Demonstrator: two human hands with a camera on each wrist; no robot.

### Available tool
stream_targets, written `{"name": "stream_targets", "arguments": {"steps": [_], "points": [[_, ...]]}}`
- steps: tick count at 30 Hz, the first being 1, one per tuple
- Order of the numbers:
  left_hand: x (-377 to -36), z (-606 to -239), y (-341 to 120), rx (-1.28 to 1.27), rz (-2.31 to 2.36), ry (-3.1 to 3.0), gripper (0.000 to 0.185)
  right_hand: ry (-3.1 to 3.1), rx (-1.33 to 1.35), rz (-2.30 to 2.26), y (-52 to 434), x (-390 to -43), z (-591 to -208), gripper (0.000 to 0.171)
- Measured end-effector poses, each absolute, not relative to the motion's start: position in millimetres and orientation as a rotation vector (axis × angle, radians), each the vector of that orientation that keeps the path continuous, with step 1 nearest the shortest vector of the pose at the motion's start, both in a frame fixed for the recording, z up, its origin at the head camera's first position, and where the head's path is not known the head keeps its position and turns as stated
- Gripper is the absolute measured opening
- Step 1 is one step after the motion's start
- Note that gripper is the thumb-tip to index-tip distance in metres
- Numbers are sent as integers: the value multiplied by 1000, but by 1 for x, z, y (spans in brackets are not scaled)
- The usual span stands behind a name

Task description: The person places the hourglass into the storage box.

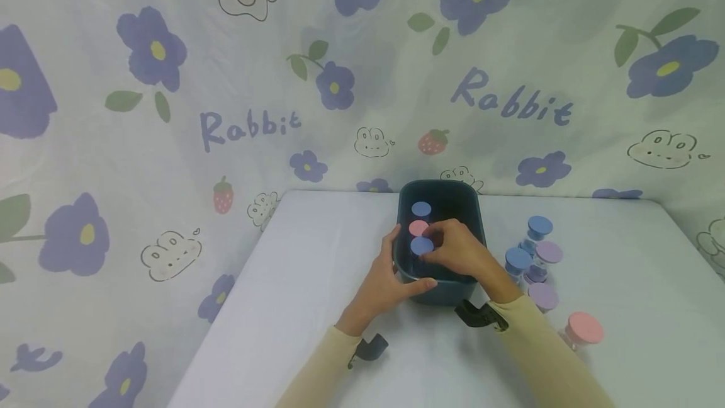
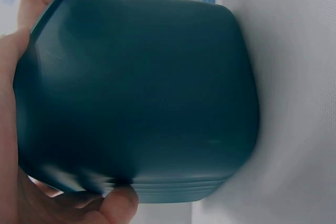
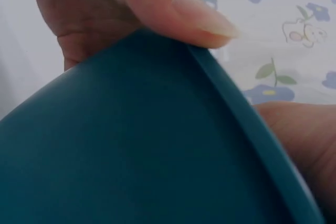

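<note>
A dark teal bin (image 1: 447, 192) stands on the white table (image 1: 317, 257). Three jars stand inside it along the left side, lidded blue (image 1: 421, 209), pink (image 1: 418, 228) and blue (image 1: 421, 245). My left hand (image 1: 399, 266) grips the bin's near left corner, thumb over the front rim. In the left wrist view the bin's outer wall (image 2: 142, 98) fills the frame, with my thumb (image 2: 113, 205) below it. My right hand (image 1: 440, 243) reaches into the bin, its fingertips curled on the nearest blue-lidded jar. The right wrist view shows only the bin wall (image 3: 131, 145) and a thumb (image 3: 157, 3) over its rim.
Several more jars stand on the table right of the bin: blue-lidded (image 1: 540, 226), purple-lidded (image 1: 549, 252), blue-lidded (image 1: 518, 259), purple-lidded (image 1: 543, 295) and pink-lidded (image 1: 585, 327). A flower-printed cloth (image 1: 170, 112) hangs behind and left of the table.
</note>
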State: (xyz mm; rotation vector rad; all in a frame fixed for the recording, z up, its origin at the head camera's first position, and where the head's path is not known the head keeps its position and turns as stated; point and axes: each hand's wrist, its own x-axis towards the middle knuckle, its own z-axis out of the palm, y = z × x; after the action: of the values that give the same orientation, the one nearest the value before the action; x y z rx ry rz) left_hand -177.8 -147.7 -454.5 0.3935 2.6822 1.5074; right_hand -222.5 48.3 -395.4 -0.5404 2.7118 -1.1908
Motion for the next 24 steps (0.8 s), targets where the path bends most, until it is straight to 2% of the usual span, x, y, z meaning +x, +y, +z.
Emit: {"name": "stream_targets", "arguments": {"steps": [24], "points": [[-179,-454,-147,378,1499,2686,119,2712,-566,-1115,40,-228,-402,40]]}}
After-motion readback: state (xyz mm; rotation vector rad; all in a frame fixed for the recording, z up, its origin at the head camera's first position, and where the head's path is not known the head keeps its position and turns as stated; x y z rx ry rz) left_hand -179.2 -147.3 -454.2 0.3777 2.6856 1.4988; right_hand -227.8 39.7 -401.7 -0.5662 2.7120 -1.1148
